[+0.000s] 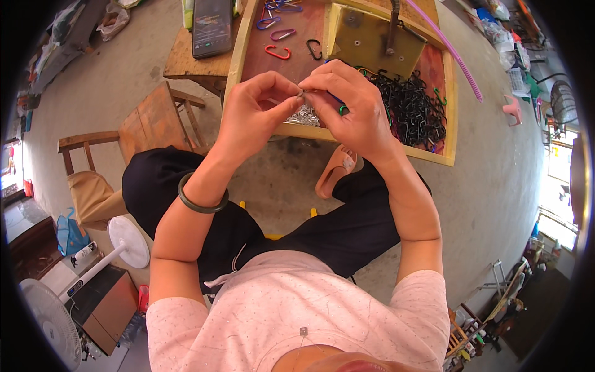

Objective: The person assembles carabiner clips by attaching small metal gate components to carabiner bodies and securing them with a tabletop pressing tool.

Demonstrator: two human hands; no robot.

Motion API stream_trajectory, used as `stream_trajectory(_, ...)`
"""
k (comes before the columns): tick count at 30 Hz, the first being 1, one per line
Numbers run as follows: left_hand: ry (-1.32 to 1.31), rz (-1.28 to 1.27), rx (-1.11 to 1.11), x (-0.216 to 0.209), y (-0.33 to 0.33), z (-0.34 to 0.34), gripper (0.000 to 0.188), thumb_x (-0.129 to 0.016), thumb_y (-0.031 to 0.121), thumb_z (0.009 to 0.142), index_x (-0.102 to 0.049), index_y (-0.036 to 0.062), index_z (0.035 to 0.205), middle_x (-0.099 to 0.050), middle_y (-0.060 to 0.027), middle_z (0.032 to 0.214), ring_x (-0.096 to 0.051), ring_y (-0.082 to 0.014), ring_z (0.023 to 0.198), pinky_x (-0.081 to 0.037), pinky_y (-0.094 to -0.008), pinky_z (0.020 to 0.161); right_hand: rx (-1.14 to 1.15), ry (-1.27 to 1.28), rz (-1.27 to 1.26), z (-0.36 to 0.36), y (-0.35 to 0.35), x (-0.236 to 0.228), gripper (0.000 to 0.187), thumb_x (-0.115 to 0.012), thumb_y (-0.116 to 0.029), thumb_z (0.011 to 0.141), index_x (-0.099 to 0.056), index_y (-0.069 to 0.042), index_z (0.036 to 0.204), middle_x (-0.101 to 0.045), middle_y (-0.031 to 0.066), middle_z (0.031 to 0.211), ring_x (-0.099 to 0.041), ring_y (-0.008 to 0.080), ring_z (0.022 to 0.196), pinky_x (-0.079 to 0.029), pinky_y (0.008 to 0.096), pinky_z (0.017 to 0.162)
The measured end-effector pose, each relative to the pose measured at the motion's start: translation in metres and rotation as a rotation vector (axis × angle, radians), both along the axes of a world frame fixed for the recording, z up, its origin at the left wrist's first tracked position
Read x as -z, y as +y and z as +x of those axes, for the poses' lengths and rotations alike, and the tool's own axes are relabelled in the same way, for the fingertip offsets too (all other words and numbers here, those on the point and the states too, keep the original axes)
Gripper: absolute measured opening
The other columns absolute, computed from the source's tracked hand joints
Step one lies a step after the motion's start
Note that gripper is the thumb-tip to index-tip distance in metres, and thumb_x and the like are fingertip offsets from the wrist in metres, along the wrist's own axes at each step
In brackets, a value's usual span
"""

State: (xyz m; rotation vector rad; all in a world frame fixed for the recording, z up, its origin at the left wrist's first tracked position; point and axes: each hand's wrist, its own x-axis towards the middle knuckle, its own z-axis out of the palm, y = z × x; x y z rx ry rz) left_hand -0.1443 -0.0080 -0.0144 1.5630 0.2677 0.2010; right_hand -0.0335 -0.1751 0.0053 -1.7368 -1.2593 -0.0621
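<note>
Over one open wooden tray with a pale yellow rim (pixel 427 154), the left hand (pixel 263 105) and the right hand (pixel 350 105) meet, thumbs and forefingers pinching one tiny grey piece (pixel 301 93), too small to identify. In the tray lie one red clip (pixel 277 52), one purple clip (pixel 282 35), one tangled heap of black clips (pixel 415 115), uncountable, and one pile of small silvery metal pieces (pixel 304 116), partly hidden. Beside it, one black rectangular phone (pixel 212 28) on the brown wooden bench (pixel 180 59) shows writing too small to read.
</note>
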Motion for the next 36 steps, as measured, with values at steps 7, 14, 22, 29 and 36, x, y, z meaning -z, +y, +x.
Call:
stream_trajectory(7,-0.066,0.047,0.003,-0.006,-0.004,0.005,0.032,-0.080,0.013,0.090,-0.067,-0.0001,0.117,-0.073,-0.0068,0.099,-0.070,-0.0115,0.090,-0.056,-0.0265,0.078,0.029,0.187,-0.049,0.023,-0.001,-0.016,0.011,-0.073,-0.003,0.088,-0.074,-0.003,0.099,-0.071,0.0076,0.088,-0.069,0.0161,0.082,-0.053,0.0290,0.070)
stream_trajectory(14,0.011,-0.025,-0.086,-0.015,0.007,0.002,0.039,-0.082,0.017,0.090,-0.065,0.0000,0.122,-0.071,-0.0054,0.101,-0.067,-0.0113,0.093,-0.054,-0.0256,0.082,0.321,0.152,-0.379,0.108,0.010,-0.075,0.019,-0.063,-0.007,0.093,-0.074,0.004,0.103,-0.074,0.0121,0.076,-0.068,0.0139,0.059,-0.054,0.0304,0.057)
stream_trajectory(22,0.015,-0.077,-0.109,-0.017,0.015,-0.008,0.032,-0.079,0.018,0.094,-0.066,-0.0005,0.117,-0.071,-0.0026,0.099,-0.066,-0.0088,0.090,-0.054,-0.0239,0.080,0.245,0.191,-0.692,0.137,0.033,-0.081,0.019,-0.062,-0.006,0.090,-0.075,0.006,0.096,-0.073,0.0117,0.074,-0.069,0.0172,0.057,-0.056,0.0322,0.055)
stream_trajectory(29,-0.001,-0.115,-0.129,-0.024,0.018,-0.011,0.026,-0.075,0.019,0.097,-0.067,0.0008,0.115,-0.069,0.0003,0.098,-0.065,-0.0060,0.090,-0.056,-0.0218,0.075,0.246,0.164,-0.778,0.134,0.040,-0.094,0.020,-0.061,-0.005,0.092,-0.076,0.005,0.099,-0.073,0.0132,0.074,-0.069,0.0166,0.057,-0.058,0.0319,0.055)
stream_trajectory(36,-0.056,-0.143,-0.164,-0.029,0.025,-0.011,0.025,-0.074,0.019,0.098,-0.068,0.0007,0.114,-0.070,0.0001,0.097,-0.066,-0.0068,0.086,-0.055,-0.0220,0.073,0.250,0.213,-0.564,0.123,0.016,-0.090,0.025,-0.071,-0.010,0.089,-0.072,-0.001,0.112,-0.071,0.0136,0.108,-0.069,0.0247,0.095,-0.055,0.0386,0.081)
